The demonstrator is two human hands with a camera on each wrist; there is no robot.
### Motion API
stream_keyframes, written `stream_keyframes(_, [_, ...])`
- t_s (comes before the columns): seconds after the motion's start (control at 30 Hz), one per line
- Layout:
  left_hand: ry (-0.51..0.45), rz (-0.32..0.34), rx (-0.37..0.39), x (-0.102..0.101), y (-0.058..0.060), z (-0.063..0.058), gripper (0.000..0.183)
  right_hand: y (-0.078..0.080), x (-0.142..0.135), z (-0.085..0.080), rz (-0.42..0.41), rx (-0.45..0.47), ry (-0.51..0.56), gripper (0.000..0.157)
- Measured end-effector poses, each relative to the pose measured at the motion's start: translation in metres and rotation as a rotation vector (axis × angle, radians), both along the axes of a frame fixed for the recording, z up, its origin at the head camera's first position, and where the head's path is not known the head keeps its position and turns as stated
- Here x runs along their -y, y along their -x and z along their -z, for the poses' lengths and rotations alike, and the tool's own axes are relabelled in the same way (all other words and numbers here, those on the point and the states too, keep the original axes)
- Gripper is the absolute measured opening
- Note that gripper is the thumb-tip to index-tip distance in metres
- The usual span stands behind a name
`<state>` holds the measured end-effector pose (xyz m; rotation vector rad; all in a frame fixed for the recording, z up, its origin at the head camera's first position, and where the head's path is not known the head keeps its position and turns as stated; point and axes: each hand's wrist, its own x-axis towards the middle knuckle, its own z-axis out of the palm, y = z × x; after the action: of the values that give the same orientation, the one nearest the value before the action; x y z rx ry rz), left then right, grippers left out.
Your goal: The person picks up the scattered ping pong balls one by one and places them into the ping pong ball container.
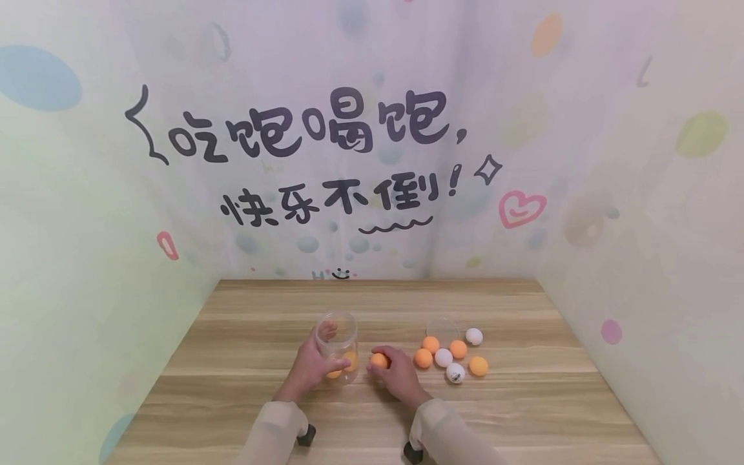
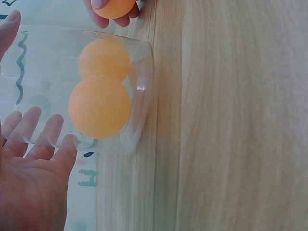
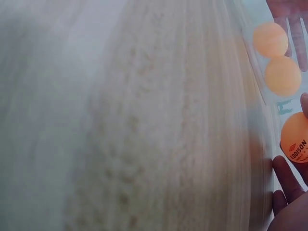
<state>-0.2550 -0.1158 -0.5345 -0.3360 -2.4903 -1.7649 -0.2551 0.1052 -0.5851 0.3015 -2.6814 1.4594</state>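
My left hand [image 1: 314, 363] grips a clear, open-topped plastic jar [image 2: 53, 67] that stands upright on the table, thumb on the near side and fingers behind the wall. Two orange ping-pong balls [image 2: 100, 107] lie at the bottom of the jar. Just to the right of the jar, my right hand [image 1: 400, 373] pinches another orange ping-pong ball [image 3: 296, 138] between thumb and fingers; dark printed lettering shows on it in the right wrist view. That ball is low, close over the tabletop and beside the jar's wall.
Right of my right hand lie several loose orange balls [image 1: 423, 358] and white balls [image 1: 456, 372]. Behind them a clear round lid [image 1: 443, 328] rests flat on the wooden table [image 1: 261, 310]. Printed curtain walls [image 1: 349, 252] stand around the back and sides.
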Motion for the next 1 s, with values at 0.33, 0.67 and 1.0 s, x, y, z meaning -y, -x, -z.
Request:
stream_keyframes(0.33, [-0.01,0.002,-0.019,0.001,0.006,0.011,0.088,0.001,0.001,0.004,0.019,-0.031,0.039,0.036])
stream_keyframes(0.67, [-0.018,0.0,-0.014,0.001,0.007,0.012,0.087,-0.002,0.002,0.002,0.032,-0.074,0.037,0.036])
stream_keyframes(1.0, [-0.017,0.0,-0.025,0.002,0.007,0.014,0.088,-0.005,0.006,0.0,0.048,-0.086,0.057,0.039])
